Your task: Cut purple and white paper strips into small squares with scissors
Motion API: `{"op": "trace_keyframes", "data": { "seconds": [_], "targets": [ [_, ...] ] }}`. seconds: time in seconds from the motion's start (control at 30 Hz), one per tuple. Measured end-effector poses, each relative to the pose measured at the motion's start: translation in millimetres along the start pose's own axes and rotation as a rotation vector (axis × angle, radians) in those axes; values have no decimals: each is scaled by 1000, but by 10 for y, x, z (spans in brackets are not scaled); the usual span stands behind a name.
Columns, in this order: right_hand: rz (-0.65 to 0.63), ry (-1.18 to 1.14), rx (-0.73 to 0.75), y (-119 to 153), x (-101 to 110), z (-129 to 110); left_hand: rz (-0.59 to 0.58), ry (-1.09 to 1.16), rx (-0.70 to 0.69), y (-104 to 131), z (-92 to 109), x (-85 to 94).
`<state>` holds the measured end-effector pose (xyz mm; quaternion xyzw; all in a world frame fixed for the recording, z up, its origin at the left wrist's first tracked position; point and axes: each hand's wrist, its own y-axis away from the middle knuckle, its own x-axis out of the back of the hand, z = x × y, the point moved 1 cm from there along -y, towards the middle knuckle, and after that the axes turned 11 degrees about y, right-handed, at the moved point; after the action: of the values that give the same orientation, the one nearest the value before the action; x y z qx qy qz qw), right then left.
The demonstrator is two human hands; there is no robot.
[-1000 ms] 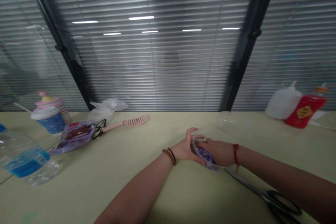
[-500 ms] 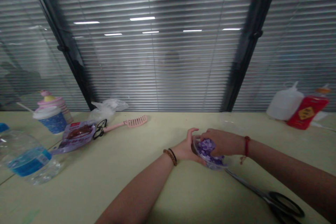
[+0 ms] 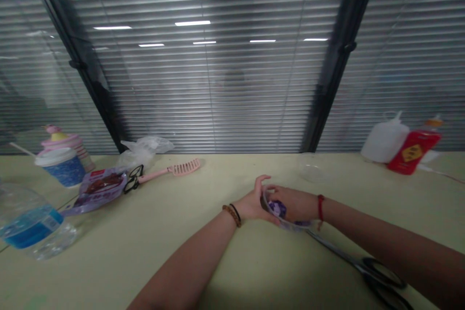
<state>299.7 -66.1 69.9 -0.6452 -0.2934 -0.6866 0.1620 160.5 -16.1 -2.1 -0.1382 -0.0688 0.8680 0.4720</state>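
My left hand (image 3: 256, 203) is wrapped round the left side of a clear plastic bowl (image 3: 290, 225), thumb low and index finger raised at the rim. The bowl looks tilted towards the right. My right hand (image 3: 296, 202) reaches into it, fingers curled around small purple pieces (image 3: 278, 208) like shredded paper or petals. Those fingertips are partly hidden, and most of the pieces lie under the hand. Scissors (image 3: 358, 264) with black handles lie on the table, tips by the bowl and handles under my right forearm.
A clear lid or dish (image 3: 313, 170) lies behind my right hand. At the right stand a white squeeze bottle (image 3: 385, 140) and a red bottle (image 3: 414, 152). Leftward are a pink comb (image 3: 185, 167), glasses (image 3: 133, 179), purple packet (image 3: 101, 189), blue cup (image 3: 65, 169) and water bottle (image 3: 34, 225).
My right hand has moved deeper into the bowl and covers more of the purple pieces. The whole view has shifted slightly, so things appear further left.
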Motion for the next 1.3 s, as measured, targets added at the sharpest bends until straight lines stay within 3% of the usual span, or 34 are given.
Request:
{"op": "trace_keyframes", "data": {
  "seconds": [0.27, 0.57, 0.7, 0.83, 0.97, 1.1, 1.3],
  "targets": [
    [90, 56, -175, 78, 171, 176, 2, -27, -31, 15, 0, 12],
    [77, 31, -200, 193, 310, 213, 0, 8, -25, 8, -10, 5],
    [22, 2, -214, 210, 282, 199, -8, 5, -32, 10, -25, 13],
    [-66, -3, -179, 151, 114, 97, -25, 9, -38, 4, -20, 17],
    [-53, 2, -109, 54, -7, -7, -32, 11, -34, -7, -15, 16],
    [-26, 17, -65, 15, 45, 13, -20, -12, -43, -8, -23, 18],
    [-34, 64, -174, 93, 248, 140, -8, -37, -46, 0, -26, 21]
  ]
}}
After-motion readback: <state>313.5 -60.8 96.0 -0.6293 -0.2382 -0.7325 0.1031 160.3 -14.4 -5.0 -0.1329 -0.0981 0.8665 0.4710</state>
